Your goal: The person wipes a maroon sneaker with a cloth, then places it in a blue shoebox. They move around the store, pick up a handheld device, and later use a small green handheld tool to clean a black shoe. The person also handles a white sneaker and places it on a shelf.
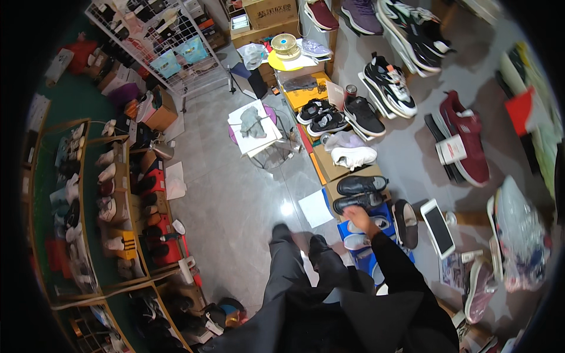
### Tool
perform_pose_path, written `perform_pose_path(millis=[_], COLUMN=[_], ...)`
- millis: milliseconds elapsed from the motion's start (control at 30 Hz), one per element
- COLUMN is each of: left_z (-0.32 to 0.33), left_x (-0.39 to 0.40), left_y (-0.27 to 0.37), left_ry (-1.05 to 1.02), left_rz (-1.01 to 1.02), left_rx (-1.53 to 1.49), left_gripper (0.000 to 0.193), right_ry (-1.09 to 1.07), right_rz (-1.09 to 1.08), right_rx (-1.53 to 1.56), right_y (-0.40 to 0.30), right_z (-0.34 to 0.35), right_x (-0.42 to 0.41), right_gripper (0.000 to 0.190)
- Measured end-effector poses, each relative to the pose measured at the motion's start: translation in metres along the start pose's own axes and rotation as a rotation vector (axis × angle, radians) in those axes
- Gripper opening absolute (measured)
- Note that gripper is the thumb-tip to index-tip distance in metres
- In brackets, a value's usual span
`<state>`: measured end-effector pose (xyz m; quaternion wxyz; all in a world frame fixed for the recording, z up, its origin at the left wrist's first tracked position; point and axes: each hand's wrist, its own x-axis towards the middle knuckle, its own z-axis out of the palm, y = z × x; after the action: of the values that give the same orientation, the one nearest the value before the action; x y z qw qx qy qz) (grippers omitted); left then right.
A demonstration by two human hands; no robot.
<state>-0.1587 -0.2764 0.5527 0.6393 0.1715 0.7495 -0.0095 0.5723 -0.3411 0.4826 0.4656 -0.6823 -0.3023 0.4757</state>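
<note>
My right hand (pixel 358 218), in a black sleeve, reaches to the near side of a pair of black leather shoes. Its fingers are beside the nearer black shoe (pixel 353 203); whether they touch it, I cannot tell. The farther black shoe (pixel 358 185) lies parallel to it on a cardboard box (pixel 327 169). Just below the hand, light-coloured shoes (pixel 355 241) sit in an open blue shoebox (pixel 386 227). A dark slip-on shoe (pixel 405 224) leans against the wall to the right. My left hand is out of view.
Shoes on wall brackets, such as a dark red shoe (pixel 465 145), line the right side. A stool (pixel 265 150) bearing papers and a grey cloth stands ahead. Wooden shoe shelves (pixel 95 212) run along the left. A wire rack (pixel 176 70) and a small fan (pixel 284 45) are farther off.
</note>
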Motion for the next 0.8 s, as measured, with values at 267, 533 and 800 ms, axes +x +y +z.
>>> perform_pose_path(millis=[267,533,800], left_z=[0.085,0.145,0.141], left_x=[0.047,0.094,0.100], left_y=[0.139,0.333,0.415], left_ry=[-0.007,0.031,0.098], left_rz=[-0.031,-0.021,-0.100], left_rx=[0.234,0.427,0.515], left_gripper=[0.025,0.026,0.027], right_ry=[0.175,0.534,0.559], right_rz=[0.040,0.355,0.964], right_rx=[-0.296,-0.792,-0.616], right_y=[-0.053,0.011,0.017], right_z=[-0.001,-0.003,-0.016], right_x=[0.290,0.455,0.517], right_gripper=[0.019,0.097,0.099])
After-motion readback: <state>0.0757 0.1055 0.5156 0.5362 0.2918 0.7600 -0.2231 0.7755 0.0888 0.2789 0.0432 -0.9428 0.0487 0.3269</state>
